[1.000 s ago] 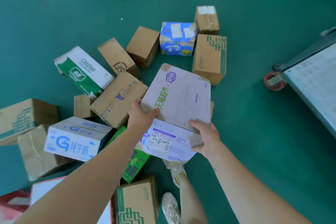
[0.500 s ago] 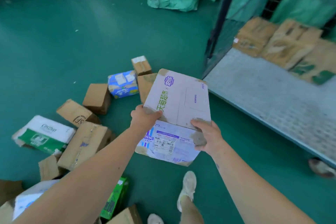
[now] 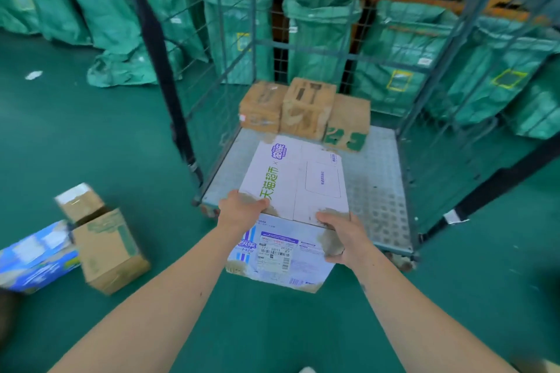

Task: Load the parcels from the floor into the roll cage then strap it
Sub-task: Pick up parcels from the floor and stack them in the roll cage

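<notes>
- Fingers of left hand [image 3: 242, 209] and right hand [image 3: 344, 236] curl over the near edge of the box [image 3: 300, 179], gripping it.
- Three brown boxes [image 3: 306, 109] line the back of the cage [image 3: 375, 191] (sacks [image 3: 321, 33] stand behind it).
- Box hovers at the cage's front lip, long axis pointing inward.

The white parcel [image 3: 295, 188] hides its own underside and part of the roll cage [image 3: 378, 185] floor beyond it. The print on its label [image 3: 277, 251] is too small to read. Left of the parcel, a blurred blue carton [image 3: 33, 254] is cut off by the frame edge.
</notes>
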A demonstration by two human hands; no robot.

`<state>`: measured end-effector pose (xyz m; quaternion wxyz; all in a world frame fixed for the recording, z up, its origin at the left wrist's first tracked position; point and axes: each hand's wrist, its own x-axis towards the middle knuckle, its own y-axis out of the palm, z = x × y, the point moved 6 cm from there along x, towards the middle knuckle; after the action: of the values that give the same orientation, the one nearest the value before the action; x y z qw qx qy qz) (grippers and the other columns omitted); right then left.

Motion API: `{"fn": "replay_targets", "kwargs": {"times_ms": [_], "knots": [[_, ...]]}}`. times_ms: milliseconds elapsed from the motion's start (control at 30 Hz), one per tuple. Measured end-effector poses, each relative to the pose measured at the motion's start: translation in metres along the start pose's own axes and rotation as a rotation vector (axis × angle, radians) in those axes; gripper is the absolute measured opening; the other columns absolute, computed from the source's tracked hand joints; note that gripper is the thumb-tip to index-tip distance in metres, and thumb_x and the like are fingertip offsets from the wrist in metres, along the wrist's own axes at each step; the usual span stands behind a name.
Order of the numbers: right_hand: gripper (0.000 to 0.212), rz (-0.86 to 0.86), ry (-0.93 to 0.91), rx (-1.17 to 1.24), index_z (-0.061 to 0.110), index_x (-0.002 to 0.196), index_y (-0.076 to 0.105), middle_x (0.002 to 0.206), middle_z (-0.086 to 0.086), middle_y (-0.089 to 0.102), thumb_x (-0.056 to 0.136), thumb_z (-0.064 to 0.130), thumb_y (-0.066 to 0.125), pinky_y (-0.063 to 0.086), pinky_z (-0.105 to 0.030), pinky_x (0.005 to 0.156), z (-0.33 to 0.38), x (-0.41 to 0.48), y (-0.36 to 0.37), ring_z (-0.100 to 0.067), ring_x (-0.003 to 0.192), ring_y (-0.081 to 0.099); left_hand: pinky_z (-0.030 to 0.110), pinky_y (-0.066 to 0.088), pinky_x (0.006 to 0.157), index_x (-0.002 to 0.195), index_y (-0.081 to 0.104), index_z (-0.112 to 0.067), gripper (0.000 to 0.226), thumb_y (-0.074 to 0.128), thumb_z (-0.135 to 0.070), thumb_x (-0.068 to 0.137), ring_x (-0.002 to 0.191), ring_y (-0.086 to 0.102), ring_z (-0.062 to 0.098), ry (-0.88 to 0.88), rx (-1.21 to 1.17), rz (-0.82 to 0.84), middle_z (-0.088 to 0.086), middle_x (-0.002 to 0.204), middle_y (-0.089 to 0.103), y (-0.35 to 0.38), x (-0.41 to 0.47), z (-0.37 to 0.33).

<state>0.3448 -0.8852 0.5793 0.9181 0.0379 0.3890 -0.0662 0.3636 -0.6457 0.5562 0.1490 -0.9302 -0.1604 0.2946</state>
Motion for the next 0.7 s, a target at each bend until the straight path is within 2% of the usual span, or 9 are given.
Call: {"fn": "replay_targets", "kwargs": {"times_ms": [100, 200, 233, 333, 367, 433, 500, 633, 700], "knots": [[0.057, -0.055, -0.038, 0.038, 0.018, 0.132, 0.046, 0.093, 0.004, 0.055, 0.084, 0.011, 0.077, 0.048, -0.038, 0.057, 0.048, 0.026, -0.048, -0.015, 0.074, 0.052, 0.043, 0.06, 0.066, 0.096, 0.062, -0.007, 0.058, 0.077, -0.049, 0.058, 0.079, 0.071, 0.032, 0.078, -0.031, 0.062, 0.015, 0.096, 0.069, 0.059, 0.016, -0.055], [0.071, -0.109, -0.071, 0.066, 0.022, 0.14, 0.042, 0.094, 0.005, 0.051, 0.081, 0.012, 0.08, 0.049, -0.042, 0.064, 0.088, 0.055, -0.09, -0.015, 0.076, 0.049, 0.048, 0.06, 0.073, 0.091, 0.068, -0.008, 0.033, 0.078, -0.034, 0.072, 0.078, 0.072, 0.031, 0.127, -0.054, 0.11, 0.014, 0.087, 0.073, 0.111, 0.031, -0.102], [0.077, -0.127, -0.081, 0.078, 0.023, 0.143, 0.04, 0.095, 0.006, 0.05, 0.079, 0.013, 0.082, 0.049, -0.044, 0.066, 0.1, 0.066, -0.102, -0.014, 0.077, 0.049, 0.049, 0.06, 0.073, 0.092, 0.067, -0.009, 0.036, 0.078, -0.035, 0.07, 0.079, 0.072, 0.031, 0.126, -0.066, 0.131, 0.014, 0.088, 0.073, 0.129, 0.04, -0.113], [0.081, -0.158, -0.108, 0.103, 0.022, 0.143, 0.04, 0.1, 0.004, 0.053, 0.076, 0.017, 0.085, 0.048, -0.043, 0.064, 0.132, 0.1, -0.133, -0.016, 0.082, 0.051, 0.048, 0.06, 0.072, 0.1, 0.058, -0.013, 0.074, 0.075, -0.055, 0.043, 0.085, 0.07, 0.031, 0.125, -0.083, 0.168, 0.012, 0.103, 0.066, 0.181, 0.082, -0.14], [0.079, -0.169, -0.11, 0.115, 0.022, 0.142, 0.041, 0.103, 0.002, 0.055, 0.076, 0.017, 0.085, 0.047, -0.042, 0.062, 0.142, 0.111, -0.141, -0.017, 0.083, 0.052, 0.049, 0.06, 0.072, 0.101, 0.057, -0.014, 0.08, 0.075, -0.058, 0.037, 0.084, 0.071, 0.031, 0.124, -0.089, 0.192, 0.013, 0.105, 0.065, 0.2, 0.105, -0.144], [0.075, -0.186, -0.111, 0.128, 0.021, 0.139, 0.043, 0.105, 0.0, 0.058, 0.077, 0.016, 0.084, 0.048, -0.042, 0.064, 0.162, 0.135, -0.156, -0.018, 0.083, 0.054, 0.05, 0.06, 0.073, 0.097, 0.059, -0.015, 0.075, 0.079, -0.057, 0.039, 0.083, 0.071, 0.032, 0.128, -0.088, 0.227, 0.014, 0.105, 0.065, 0.227, 0.12, -0.168], [0.069, -0.213, -0.115, 0.14, 0.019, 0.135, 0.046, 0.103, 0.0, 0.057, 0.078, 0.016, 0.084, 0.048, -0.043, 0.066, 0.182, 0.163, -0.17, -0.018, 0.081, 0.054, 0.047, 0.06, 0.077, 0.098, 0.057, -0.013, 0.064, 0.082, -0.049, 0.051, 0.086, 0.07, 0.031, 0.142, -0.066, 0.23, 0.012, 0.103, 0.065, 0.249, 0.134, -0.195], [0.07, -0.273, -0.143, 0.16, 0.021, 0.136, 0.048, 0.11, -0.001, 0.059, 0.077, 0.017, 0.084, 0.052, -0.043, 0.069, 0.232, 0.225, -0.193, -0.018, 0.083, 0.055, 0.046, 0.061, 0.065, 0.105, 0.063, -0.009, 0.082, 0.074, -0.057, 0.039, 0.077, 0.073, 0.028, 0.147, -0.031, 0.304, 0.011, 0.097, 0.072, 0.311, 0.202, -0.237], [0.067, -0.307, -0.152, 0.182, 0.021, 0.136, 0.048, 0.114, -0.001, 0.06, 0.079, 0.016, 0.082, 0.051, -0.042, 0.071, 0.263, 0.258, -0.201, -0.018, 0.084, 0.055, 0.048, 0.061, 0.064, 0.106, 0.064, -0.008, 0.086, 0.073, -0.058, 0.037, 0.075, 0.073, 0.029, 0.157, -0.017, 0.329, 0.012, 0.095, 0.073, 0.346, 0.248, -0.255]]}}
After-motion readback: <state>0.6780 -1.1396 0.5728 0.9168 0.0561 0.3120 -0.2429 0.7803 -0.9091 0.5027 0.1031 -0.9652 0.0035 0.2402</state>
